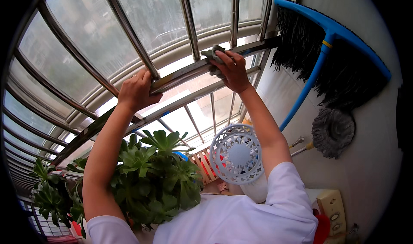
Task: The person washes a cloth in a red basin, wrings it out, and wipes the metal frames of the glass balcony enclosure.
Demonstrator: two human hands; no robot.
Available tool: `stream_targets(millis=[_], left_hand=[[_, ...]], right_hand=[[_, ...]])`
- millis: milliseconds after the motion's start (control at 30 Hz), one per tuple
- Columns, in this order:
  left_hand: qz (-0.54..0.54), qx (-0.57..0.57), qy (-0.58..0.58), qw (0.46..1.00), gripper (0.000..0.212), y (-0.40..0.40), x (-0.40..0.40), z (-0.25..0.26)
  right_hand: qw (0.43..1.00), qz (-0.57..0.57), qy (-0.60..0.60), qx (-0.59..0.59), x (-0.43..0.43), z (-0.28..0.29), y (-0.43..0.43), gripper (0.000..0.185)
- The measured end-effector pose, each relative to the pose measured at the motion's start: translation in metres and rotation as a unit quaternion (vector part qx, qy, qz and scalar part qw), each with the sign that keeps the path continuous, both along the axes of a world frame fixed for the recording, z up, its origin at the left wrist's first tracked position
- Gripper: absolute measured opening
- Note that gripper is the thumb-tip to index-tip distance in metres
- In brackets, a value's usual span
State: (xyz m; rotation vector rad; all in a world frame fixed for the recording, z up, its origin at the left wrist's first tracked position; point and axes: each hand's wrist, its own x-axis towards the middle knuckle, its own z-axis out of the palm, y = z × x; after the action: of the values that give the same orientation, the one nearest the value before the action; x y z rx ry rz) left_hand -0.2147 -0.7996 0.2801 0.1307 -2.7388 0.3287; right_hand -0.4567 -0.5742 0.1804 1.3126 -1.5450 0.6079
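Observation:
My right hand (233, 70) is closed around a crumpled grey-green cloth (213, 61), pressed on the horizontal metal rail (184, 75) of a window guard. To the left, my left hand (138, 90) rests at the same rail, by the foot of an upright metal bar (129, 31); its thumb points right along the rail, and whether the fingers wrap round the bar cannot be told. Behind the bars stand glass window panes (151, 15) with streaks on them.
Leafy succulent plants (155, 176) grow below my left forearm. A pale plastic openwork basket (238, 158) sits near my right elbow. A blue-framed mop (332, 31) with black strands and a round grey mop head (334, 131) stand at the right wall.

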Motion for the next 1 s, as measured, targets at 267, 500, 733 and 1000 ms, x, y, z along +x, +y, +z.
stream_targets(millis=[267,500,733,1000], left_hand=[[-0.013,0.000,-0.002,1.000,0.051,0.006,-0.004,0.002],[0.000,0.005,-0.008,1.000,0.051,0.003,0.000,0.002],[-0.011,0.011,0.007,1.000,0.051,0.004,0.000,0.002],[-0.009,0.011,-0.002,1.000,0.054,0.001,0.002,0.001]], right_hand=[[0.922,-0.110,-0.228,-0.292,-0.108,-0.024,0.043,0.044],[0.959,0.009,-0.195,-0.207,-0.011,-0.012,-0.010,0.058],[0.928,-0.017,-0.248,-0.277,-0.097,-0.017,0.025,0.059],[0.942,-0.138,-0.221,-0.210,-0.143,0.005,0.052,0.055]])
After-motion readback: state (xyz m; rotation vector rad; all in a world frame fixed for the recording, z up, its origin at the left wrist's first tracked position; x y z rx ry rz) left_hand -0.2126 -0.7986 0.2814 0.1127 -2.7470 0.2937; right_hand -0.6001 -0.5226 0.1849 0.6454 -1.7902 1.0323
